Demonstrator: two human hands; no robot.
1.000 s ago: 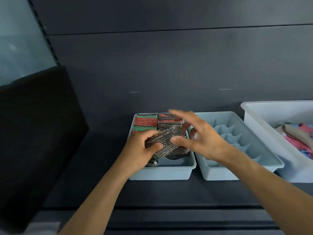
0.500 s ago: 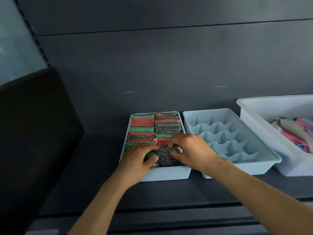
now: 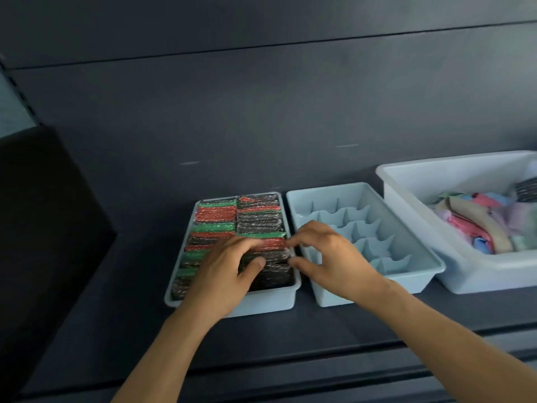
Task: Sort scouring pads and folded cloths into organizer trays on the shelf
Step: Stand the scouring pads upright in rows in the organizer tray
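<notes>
**Left hand** (image 3: 223, 274) lies palm-down on the pads (image 3: 258, 219) filling the left tray (image 3: 261, 303), curled fingers and thumb gripping a dark pad (image 3: 276, 257) in the right row. **Right hand** (image 3: 334, 257), fingers curled, touches that row's end; a pinch cannot be confirmed. One second earlier, both hands held the pad above the tray.

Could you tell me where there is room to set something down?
Free: the divided tray, between pad tray and white bin; the shelf left of the pad tray. Crowded: the pad tray, at left hand and right hand.
</notes>
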